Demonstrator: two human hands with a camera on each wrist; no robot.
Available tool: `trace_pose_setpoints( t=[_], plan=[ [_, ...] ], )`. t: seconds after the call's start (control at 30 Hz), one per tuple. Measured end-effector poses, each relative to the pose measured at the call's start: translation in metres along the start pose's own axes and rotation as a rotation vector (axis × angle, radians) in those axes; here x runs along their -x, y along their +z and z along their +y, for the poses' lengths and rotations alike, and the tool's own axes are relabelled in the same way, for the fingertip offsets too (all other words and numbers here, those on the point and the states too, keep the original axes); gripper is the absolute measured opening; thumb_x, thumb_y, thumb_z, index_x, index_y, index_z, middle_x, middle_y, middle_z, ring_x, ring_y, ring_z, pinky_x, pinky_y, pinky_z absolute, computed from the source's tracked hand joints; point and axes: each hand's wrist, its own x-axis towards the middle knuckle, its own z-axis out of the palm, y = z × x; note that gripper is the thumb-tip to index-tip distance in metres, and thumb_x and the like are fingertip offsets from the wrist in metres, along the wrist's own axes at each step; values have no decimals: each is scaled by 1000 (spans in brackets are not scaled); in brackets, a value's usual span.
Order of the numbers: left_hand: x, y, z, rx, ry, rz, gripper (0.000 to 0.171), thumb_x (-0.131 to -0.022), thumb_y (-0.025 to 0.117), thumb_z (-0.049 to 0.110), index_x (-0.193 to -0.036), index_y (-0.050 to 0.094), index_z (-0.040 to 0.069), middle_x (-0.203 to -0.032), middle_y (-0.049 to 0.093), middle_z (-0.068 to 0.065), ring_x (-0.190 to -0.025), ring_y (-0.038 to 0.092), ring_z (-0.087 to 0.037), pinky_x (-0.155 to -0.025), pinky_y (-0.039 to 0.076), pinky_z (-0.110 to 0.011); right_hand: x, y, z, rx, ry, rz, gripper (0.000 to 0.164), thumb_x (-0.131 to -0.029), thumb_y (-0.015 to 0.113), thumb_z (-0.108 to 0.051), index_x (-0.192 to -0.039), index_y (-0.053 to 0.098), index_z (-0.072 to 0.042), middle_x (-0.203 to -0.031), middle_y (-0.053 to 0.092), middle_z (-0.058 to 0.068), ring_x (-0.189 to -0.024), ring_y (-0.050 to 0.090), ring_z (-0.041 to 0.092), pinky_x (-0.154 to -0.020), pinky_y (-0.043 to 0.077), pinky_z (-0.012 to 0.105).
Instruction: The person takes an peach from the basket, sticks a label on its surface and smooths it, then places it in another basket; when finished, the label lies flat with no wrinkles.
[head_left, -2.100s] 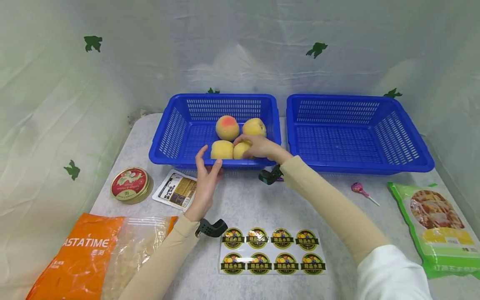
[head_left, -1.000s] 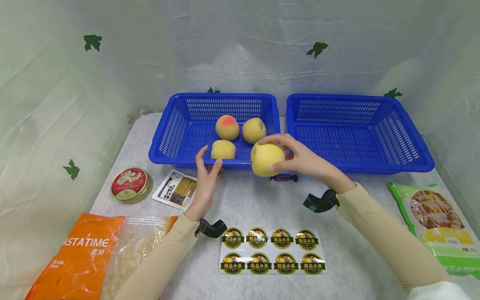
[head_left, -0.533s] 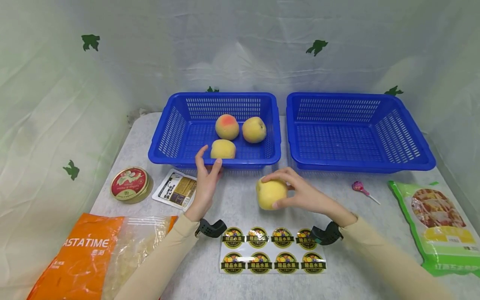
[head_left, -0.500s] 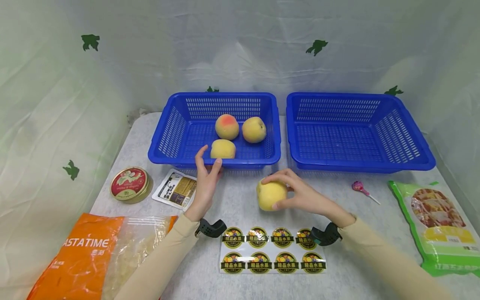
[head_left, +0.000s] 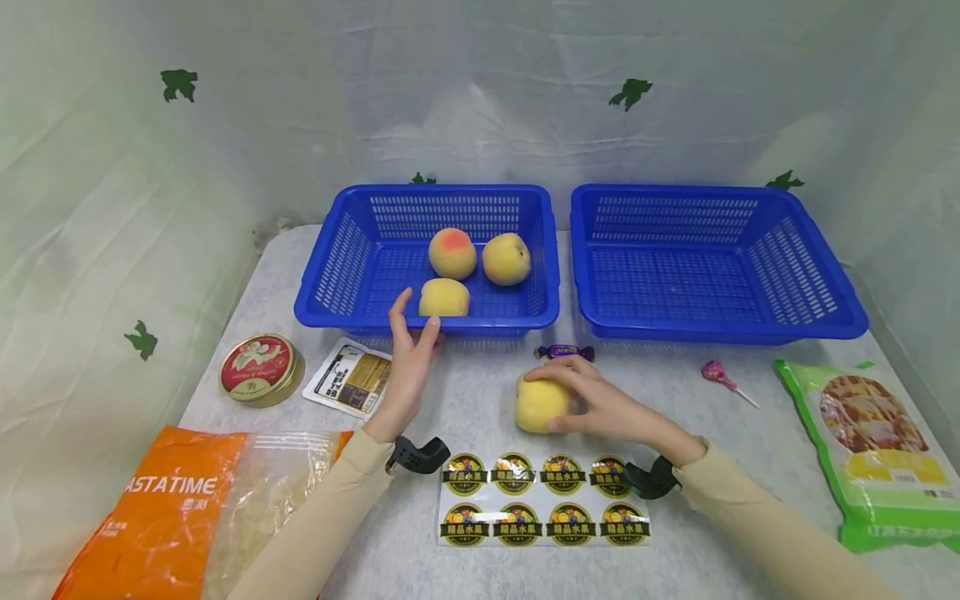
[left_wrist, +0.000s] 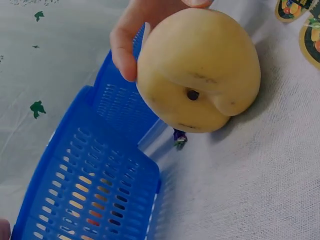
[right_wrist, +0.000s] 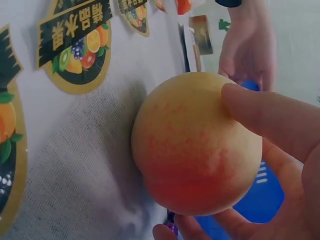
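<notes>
My right hand (head_left: 603, 404) holds a yellow peach (head_left: 540, 405) by its sides, low over the table behind the sticker sheet (head_left: 543, 502). Thumb and fingers wrap its right side. A dark pit shows in the peach (left_wrist: 200, 75) in the left wrist view; the right wrist view shows its red blush (right_wrist: 195, 170). My left hand (head_left: 408, 367) grips the front rim of the left blue basket (head_left: 352, 321), its lower fingers partly hidden. Inside lie three more peaches: one with a red top (head_left: 452, 252), one at the right (head_left: 506, 258), one at the front (head_left: 444, 298).
A second blue basket (head_left: 720, 333) stands at the right. A purple wrapped candy (head_left: 564, 352) lies behind the held peach, a lollipop (head_left: 720, 375) and a green food bag (head_left: 870, 450) further right. Leftward are a round tin (head_left: 258, 371), a flat packet (head_left: 348, 379) and an orange bag (head_left: 157, 517).
My right hand has lifted a peach out of the left basket and brought it forward and down to the table. My left hand has stayed at the basket rim.
</notes>
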Motion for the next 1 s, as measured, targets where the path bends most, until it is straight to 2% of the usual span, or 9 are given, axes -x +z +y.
trace_pose_setpoints(
  t=[0.13, 0.27, 0.4, 0.53, 0.63, 0.7, 0.8, 0.9, 1.0],
  plan=[
    [5, -3, 5, -71, -40, -62, 59, -94, 46, 27, -141, 11, 33, -134, 21, -16, -109, 39, -31, -97, 33, -46, 4, -2, -1, 25, -25, 22, 59, -76, 72, -29, -129, 47, -29, -129, 37, 2, -117, 34, 22, -88, 35, 49],
    [16, -5, 12, -154, -34, -157, 61, -95, 46, 23, -142, 10, 32, -121, 33, -20, -106, 44, -37, -93, 37, -47, 10, -7, -2, -24, -49, 69, 58, -77, 72, -20, -129, 47, -24, -130, 38, 0, -116, 37, 22, -86, 39, 50],
    [33, -10, 20, -252, 50, -280, 55, -94, 47, 14, -142, 20, 24, -113, 43, -19, -101, 52, -34, -87, 43, -42, 15, -11, -6, -89, -65, 131, 53, -79, 70, -11, -127, 49, -17, -128, 42, 1, -114, 42, 26, -86, 41, 48],
    [55, -21, 27, -451, 164, -473, 37, -93, 50, 13, -130, 45, 17, -118, 49, -7, -102, 52, -20, -86, 44, -35, 16, -9, -25, -128, -108, 174, 47, -78, 68, -2, -122, 51, -8, -122, 48, 7, -107, 47, 30, -84, 43, 46],
    [74, -33, 27, -671, 203, -658, 29, -93, 51, 20, -122, 54, 20, -122, 48, 1, -110, 46, -15, -90, 40, -37, 16, -5, -49, -152, -174, 186, 42, -76, 66, 8, -115, 53, 2, -115, 52, 15, -99, 50, 32, -79, 46, 45],
    [86, -41, 24, -785, 209, -774, 30, -92, 52, 24, -121, 56, 21, -126, 45, 0, -116, 41, -17, -93, 37, -41, 15, 2, -59, -152, -211, 182, 40, -75, 65, 10, -113, 54, 3, -112, 54, 15, -93, 52, 31, -76, 47, 41],
    [102, -51, 16, -940, 245, -865, 33, -88, 57, 29, -121, 58, 23, -132, 40, -7, -121, 35, -22, -93, 34, -47, 12, 19, -56, -168, -251, 135, 38, -78, 65, 6, -114, 55, -2, -112, 55, 8, -91, 54, 24, -75, 48, 35],
    [115, -58, 8, -1046, 290, -890, 37, -85, 61, 32, -122, 58, 27, -136, 36, -9, -123, 31, -26, -89, 33, -52, 9, 39, -45, -192, -263, 49, 36, -83, 63, -4, -117, 54, -11, -114, 53, -1, -94, 54, 18, -78, 48, 32],
    [124, -63, 4, -1115, 292, -898, 40, -84, 61, 35, -123, 55, 35, -140, 31, -9, -125, 27, -31, -87, 30, -58, 5, 52, -48, -199, -255, -41, 32, -86, 61, -9, -117, 54, -11, -115, 51, -1, -99, 53, 19, -81, 47, 32]
  ],
)
